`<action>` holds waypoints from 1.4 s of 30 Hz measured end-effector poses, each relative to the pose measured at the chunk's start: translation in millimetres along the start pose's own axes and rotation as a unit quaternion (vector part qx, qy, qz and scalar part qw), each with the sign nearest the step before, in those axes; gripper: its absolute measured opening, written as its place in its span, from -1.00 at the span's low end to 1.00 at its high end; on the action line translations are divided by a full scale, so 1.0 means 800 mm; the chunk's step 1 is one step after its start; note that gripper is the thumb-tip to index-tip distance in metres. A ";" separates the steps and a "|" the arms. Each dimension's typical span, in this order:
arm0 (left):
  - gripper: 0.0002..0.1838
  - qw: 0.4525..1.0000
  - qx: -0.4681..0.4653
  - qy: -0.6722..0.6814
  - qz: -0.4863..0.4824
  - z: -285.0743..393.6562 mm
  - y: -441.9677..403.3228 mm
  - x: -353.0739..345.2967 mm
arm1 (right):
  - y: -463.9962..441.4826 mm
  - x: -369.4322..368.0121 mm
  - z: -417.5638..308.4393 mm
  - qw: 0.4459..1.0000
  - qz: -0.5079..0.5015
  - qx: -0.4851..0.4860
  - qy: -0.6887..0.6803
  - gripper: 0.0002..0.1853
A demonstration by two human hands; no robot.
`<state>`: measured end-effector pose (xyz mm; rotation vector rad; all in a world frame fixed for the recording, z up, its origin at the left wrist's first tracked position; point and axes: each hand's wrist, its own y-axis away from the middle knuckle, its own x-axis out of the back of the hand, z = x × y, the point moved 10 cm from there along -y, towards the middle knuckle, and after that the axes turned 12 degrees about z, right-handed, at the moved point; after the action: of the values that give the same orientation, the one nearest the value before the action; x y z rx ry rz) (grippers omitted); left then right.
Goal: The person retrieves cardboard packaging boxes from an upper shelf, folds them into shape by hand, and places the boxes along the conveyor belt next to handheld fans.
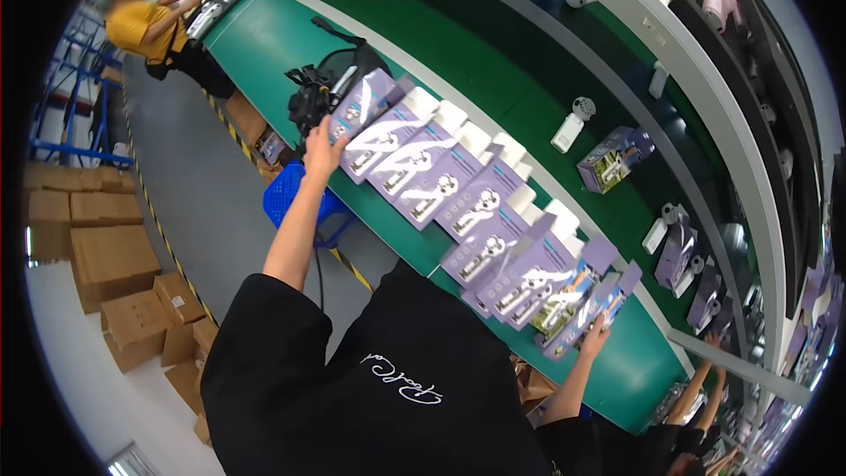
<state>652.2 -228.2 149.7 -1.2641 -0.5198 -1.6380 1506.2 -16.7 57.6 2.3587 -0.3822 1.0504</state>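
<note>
Green worktop (242,31), long, set slantwise across the view. Row of purple boxes (441,197) on it, leaning side by side, white flaps up along the far side. Grip: row grasped at its two ends, left hand (322,155) on one, right hand (596,338) on the other. Black bag (310,104) just beyond left end. Blue stool (286,193) below worktop edge. Brown cartons (115,263) farther left.

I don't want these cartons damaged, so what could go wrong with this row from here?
The left hand and right hand are at the ends only, so the middle purple cartons could buckle out. The row lies near the green table's front edge and might tip off. The black bag could snag the left end.
</note>
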 end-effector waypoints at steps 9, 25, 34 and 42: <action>-0.27 0.996 0.028 -0.087 0.019 0.030 0.018 0.003 | -0.028 0.012 0.017 0.998 0.034 0.047 0.002 -0.02; -0.31 0.995 -0.048 -0.045 0.077 -0.259 -0.483 -0.079 | 0.233 -0.441 -0.377 0.984 -0.060 0.126 -0.108 -0.38; -0.41 0.984 -0.026 -0.157 0.078 -0.209 -0.484 -0.124 | 0.130 -0.403 -0.397 0.989 0.067 0.128 -0.021 -0.16; -0.58 0.911 -0.236 -0.019 0.338 -0.051 -0.434 -0.070 | 0.106 -0.267 -0.414 0.947 0.179 0.180 -0.200 -0.41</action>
<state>329.6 -82.8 158.2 -1.5963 0.3098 -1.1639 1127.2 110.6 112.2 2.9160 -0.8583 0.8368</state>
